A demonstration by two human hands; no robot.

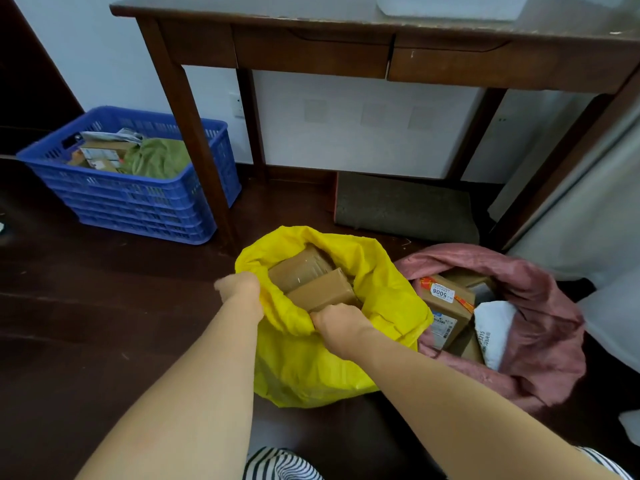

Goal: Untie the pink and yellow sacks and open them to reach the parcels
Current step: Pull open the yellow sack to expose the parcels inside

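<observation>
Fingers of both hands, left hand (242, 289) and right hand (337, 323), grip yellow sack (381, 296) rim; pink sack's (540, 306) parcel (446, 303) reads "5006"

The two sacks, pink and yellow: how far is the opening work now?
Done: the pink sack lies open, its parcels in view. In hand: the left hand and right hand grip the rim of the yellow sack, already untied, with brown boxes showing inside. Left: spreading the yellow mouth wider, if needed, to reach the boxes.

Yellow sack (346, 358), pink sack (540, 327) w/ brown parcels (318, 289); blue basket (138, 199); my striped blk/wht clothes (277, 465).
</observation>
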